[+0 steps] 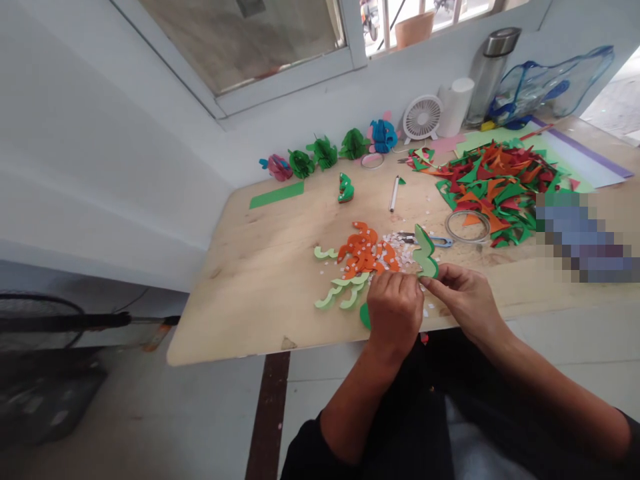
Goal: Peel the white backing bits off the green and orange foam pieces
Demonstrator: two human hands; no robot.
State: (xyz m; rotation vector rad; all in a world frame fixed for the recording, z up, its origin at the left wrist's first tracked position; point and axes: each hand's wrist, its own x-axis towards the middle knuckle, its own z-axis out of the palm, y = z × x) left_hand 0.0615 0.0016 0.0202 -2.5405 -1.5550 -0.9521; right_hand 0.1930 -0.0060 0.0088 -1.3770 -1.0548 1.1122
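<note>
Near the table's front edge my right hand pinches a green wavy-edged paper cutout by its lower end, thumb against fingers. Its dark green and pale green layers stand up above the fingertips. My left hand is closed right beside it, knuckles up, with its fingertips meeting the cutout's lower end. Another green paper part pokes out left of that hand; whether it belongs to the same cutout, I cannot tell. Just beyond lie orange curved paper cutouts, pale green wavy strips and tiny white paper bits.
Small blue-handled snips and a clear tape roll lie beyond my hands. A heap of coloured paper scraps covers the right. A marker, folded paper figures, a small fan and a bottle stand farther back.
</note>
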